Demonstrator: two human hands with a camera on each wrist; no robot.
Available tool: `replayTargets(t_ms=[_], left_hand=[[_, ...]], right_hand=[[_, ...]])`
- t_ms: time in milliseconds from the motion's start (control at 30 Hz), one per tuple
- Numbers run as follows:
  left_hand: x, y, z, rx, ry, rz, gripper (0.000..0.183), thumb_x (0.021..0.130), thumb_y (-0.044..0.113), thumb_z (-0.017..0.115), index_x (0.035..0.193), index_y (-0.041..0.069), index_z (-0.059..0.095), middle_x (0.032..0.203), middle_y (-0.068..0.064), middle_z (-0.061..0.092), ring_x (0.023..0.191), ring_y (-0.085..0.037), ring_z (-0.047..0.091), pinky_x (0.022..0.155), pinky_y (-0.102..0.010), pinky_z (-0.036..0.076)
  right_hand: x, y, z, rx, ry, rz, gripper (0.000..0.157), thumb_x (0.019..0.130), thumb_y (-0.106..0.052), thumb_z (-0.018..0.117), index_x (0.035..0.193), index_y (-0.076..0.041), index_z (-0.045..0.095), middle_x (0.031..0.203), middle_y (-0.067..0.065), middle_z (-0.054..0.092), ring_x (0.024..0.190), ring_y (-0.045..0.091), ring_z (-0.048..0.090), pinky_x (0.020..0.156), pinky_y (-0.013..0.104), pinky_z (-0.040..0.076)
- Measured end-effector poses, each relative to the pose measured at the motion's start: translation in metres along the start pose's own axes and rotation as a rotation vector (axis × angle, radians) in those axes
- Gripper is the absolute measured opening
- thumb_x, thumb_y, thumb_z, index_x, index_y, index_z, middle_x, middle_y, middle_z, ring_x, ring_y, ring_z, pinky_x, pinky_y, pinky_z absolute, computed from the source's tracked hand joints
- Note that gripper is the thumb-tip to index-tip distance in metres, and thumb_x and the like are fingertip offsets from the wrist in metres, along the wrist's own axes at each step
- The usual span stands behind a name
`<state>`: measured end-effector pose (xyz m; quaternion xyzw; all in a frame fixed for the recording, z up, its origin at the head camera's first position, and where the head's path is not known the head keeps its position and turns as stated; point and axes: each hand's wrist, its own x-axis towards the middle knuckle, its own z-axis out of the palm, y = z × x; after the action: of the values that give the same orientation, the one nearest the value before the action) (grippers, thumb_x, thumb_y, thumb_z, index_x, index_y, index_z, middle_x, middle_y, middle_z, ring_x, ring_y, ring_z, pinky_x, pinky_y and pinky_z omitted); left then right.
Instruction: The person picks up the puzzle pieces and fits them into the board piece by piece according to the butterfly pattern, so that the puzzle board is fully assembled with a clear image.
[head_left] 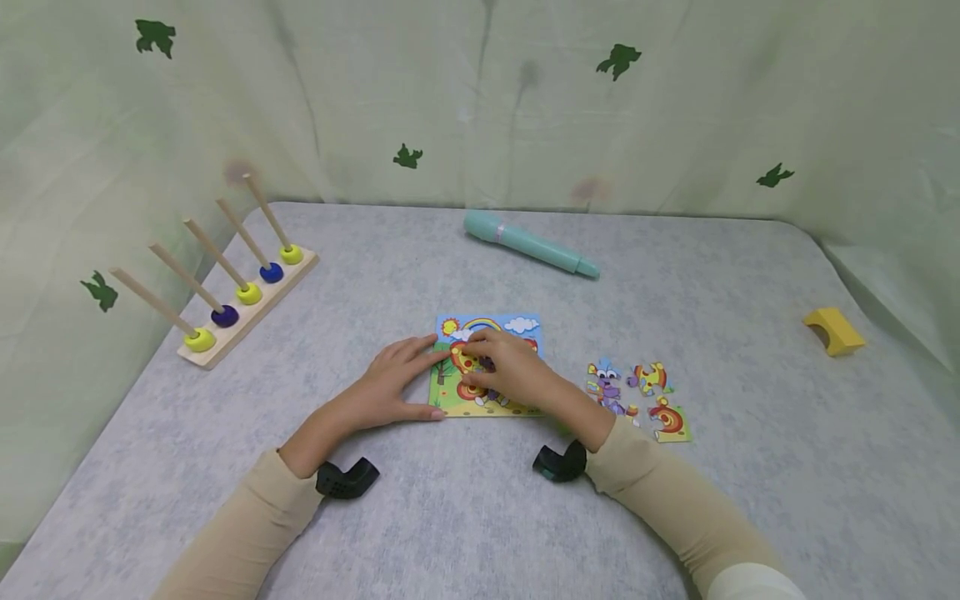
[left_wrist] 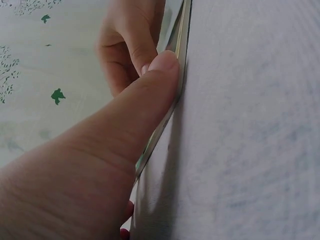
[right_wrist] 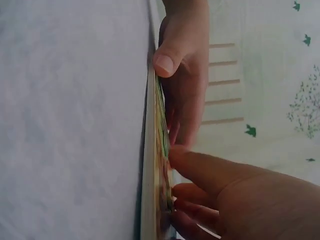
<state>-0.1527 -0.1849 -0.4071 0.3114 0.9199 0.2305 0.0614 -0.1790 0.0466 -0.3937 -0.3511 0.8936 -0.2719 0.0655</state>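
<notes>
A jigsaw puzzle in a flat board [head_left: 450, 402] lies on the table, its picture showing a sun, a rainbow and a tree. My left hand [head_left: 390, 379] rests at the board's left side, fingers fairly straight, the thumb at the near left corner. My right hand [head_left: 513, 367] reaches over the middle of the board and covers much of the picture. Its thumb and fingers are curled about a yellow and red puzzle piece [head_left: 467, 360], pinching it low against the board. In the right wrist view these fingertips [right_wrist: 178, 192] are right at the board's surface.
Several loose puzzle pieces [head_left: 670, 421] lie right of the board, partly behind the right forearm. A teal marker-shaped object [head_left: 528, 244] lies behind the board. At the left stands a wooden peg rack [head_left: 258, 312] with coloured rings; a yellow arch block [head_left: 834, 331] is far right.
</notes>
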Motion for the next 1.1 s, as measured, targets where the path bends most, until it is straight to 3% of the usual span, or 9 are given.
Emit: replayTargets(t_ms=[133, 233, 367, 500, 767, 1100], left_hand=[[0.000, 0.000, 0.000, 0.007, -0.009, -0.005, 0.082, 0.074, 0.060, 0.061, 0.139, 0.018, 0.035, 0.146, -0.009, 0.019, 0.130, -0.033, 0.015, 0.102, -0.050, 0.009], [0.000, 0.000, 0.000, 0.012, -0.006, -0.003, 0.083, 0.073, 0.061, 0.060, 0.139, 0.018, 0.035, 0.146, -0.009, 0.019, 0.130, -0.033, 0.015, 0.103, -0.050, 0.009], [0.000, 0.000, 0.000, 0.006, 0.006, 0.003, 0.083, 0.072, 0.061, 0.062, 0.139, 0.018, 0.036, 0.146, -0.010, 0.020, 0.130, -0.033, 0.017, 0.103, -0.050, 0.010], [0.000, 0.000, 0.000, 0.001, 0.013, 0.008, 0.083, 0.072, 0.060, 0.063, 0.138, 0.017, 0.037, 0.145, -0.011, 0.021, 0.129, -0.034, 0.017, 0.102, -0.050, 0.010], [0.000, -0.001, 0.000, 0.011, 0.001, -0.009, 0.084, 0.071, 0.061, 0.062, 0.139, 0.019, 0.036, 0.146, -0.009, 0.019, 0.130, -0.033, 0.015, 0.103, -0.050, 0.009], [0.001, -0.003, 0.001, 0.017, 0.004, -0.005, 0.085, 0.071, 0.065, 0.059, 0.139, 0.019, 0.036, 0.146, -0.009, 0.020, 0.130, -0.032, 0.016, 0.102, -0.050, 0.010]], right_hand=[[-0.002, -0.003, -0.010, 0.073, -0.070, 0.028, 0.048, 0.086, -0.031, 0.062, 0.128, -0.011, 0.051, 0.129, 0.006, 0.043, 0.115, 0.020, 0.043, 0.089, 0.034, 0.040], [-0.008, -0.005, -0.020, 0.150, -0.052, 0.032, 0.052, 0.085, -0.030, 0.063, 0.131, -0.011, 0.048, 0.131, 0.006, 0.041, 0.119, 0.019, 0.039, 0.092, 0.036, 0.038], [-0.025, -0.004, -0.037, 0.214, 0.069, -0.010, 0.054, 0.082, -0.027, 0.066, 0.131, -0.010, 0.047, 0.131, 0.006, 0.043, 0.120, 0.020, 0.039, 0.094, 0.039, 0.036], [-0.047, 0.002, -0.053, 0.211, 0.195, -0.056, 0.056, 0.081, -0.026, 0.068, 0.131, -0.012, 0.047, 0.131, 0.002, 0.044, 0.120, 0.018, 0.039, 0.094, 0.039, 0.036], [-0.092, 0.025, -0.070, 0.159, 0.336, -0.036, 0.064, 0.076, -0.020, 0.072, 0.132, -0.009, 0.044, 0.131, 0.004, 0.044, 0.121, 0.020, 0.038, 0.093, 0.043, 0.036], [-0.121, 0.054, -0.067, 0.121, 0.277, 0.075, 0.064, 0.076, -0.020, 0.073, 0.130, -0.002, 0.044, 0.129, 0.012, 0.046, 0.118, 0.028, 0.040, 0.086, 0.049, 0.040]])
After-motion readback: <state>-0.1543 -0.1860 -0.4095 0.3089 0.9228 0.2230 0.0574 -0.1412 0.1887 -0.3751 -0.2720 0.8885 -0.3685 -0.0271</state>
